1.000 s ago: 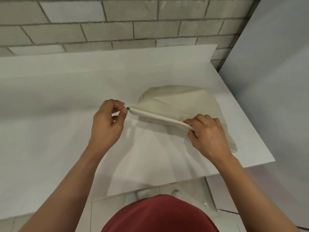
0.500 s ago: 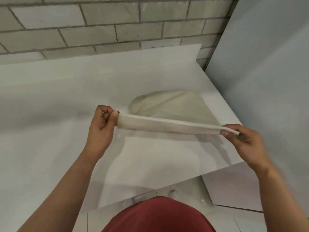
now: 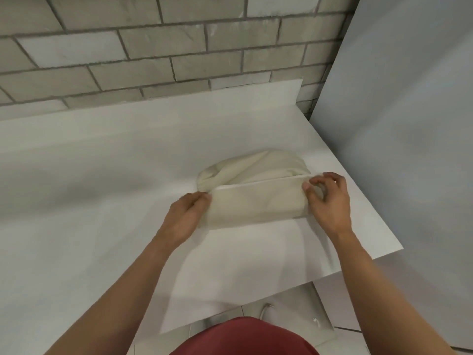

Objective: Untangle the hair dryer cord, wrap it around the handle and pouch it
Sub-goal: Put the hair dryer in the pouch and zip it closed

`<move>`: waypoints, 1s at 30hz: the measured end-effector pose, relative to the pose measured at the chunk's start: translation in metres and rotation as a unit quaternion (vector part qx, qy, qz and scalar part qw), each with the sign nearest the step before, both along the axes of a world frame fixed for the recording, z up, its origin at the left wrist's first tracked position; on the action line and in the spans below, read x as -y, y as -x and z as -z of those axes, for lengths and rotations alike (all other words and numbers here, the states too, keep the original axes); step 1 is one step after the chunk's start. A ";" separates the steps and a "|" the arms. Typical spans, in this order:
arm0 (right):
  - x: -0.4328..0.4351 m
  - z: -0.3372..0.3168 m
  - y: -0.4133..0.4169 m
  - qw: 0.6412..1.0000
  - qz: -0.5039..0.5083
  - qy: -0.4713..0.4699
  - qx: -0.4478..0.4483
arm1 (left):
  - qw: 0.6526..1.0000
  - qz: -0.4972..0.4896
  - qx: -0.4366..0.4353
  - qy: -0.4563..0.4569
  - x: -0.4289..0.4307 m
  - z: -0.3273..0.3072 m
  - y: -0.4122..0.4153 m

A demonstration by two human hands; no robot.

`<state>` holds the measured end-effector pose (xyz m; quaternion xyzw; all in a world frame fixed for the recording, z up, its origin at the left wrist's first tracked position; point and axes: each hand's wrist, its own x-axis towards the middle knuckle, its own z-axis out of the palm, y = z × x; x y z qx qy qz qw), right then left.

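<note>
From the head view, both forearms reach forward from the bottom of the frame and meet at a cream fabric pouch (image 3: pixel 256 203) lying on the white counter (image 3: pixel 102 201), near its right edge.

The left hand (image 3: pixel 188 213) is at the pouch's left end with its back to the camera. Its fingers are curled against the fabric and grip that end, though the fingertips are hidden behind the hand and the cloth.

The right hand (image 3: pixel 329 201) is at the opposite end, wrist bent and knuckles raised. Its thumb and forefinger pinch the upper right corner of the pouch, and the other fingers are loosely curled above it.

Between the two hands, the near part of the pouch forms a flat, wide band with a pale seam along its top. Behind that band the rest of the fabric bulges in a rounded mound resting on the counter. What is inside cannot be seen.

A wall of grey-white bricks (image 3: pixel 153 47) rises behind the counter, and a plain grey panel (image 3: pixel 396 124) stands just beside the counter's right edge, close to the right hand. At the bottom of the frame are the person's red garment (image 3: pixel 243 336) and, beside it under the counter's near edge, a strip of pale tiled floor (image 3: pixel 320 316).
</note>
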<state>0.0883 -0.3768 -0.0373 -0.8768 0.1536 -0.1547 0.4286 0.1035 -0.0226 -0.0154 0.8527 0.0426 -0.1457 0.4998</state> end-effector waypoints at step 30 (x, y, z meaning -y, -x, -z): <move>0.008 -0.009 -0.213 0.906 -0.192 0.311 -0.213 | 0.963 0.104 0.120 -0.220 0.024 0.011 -0.205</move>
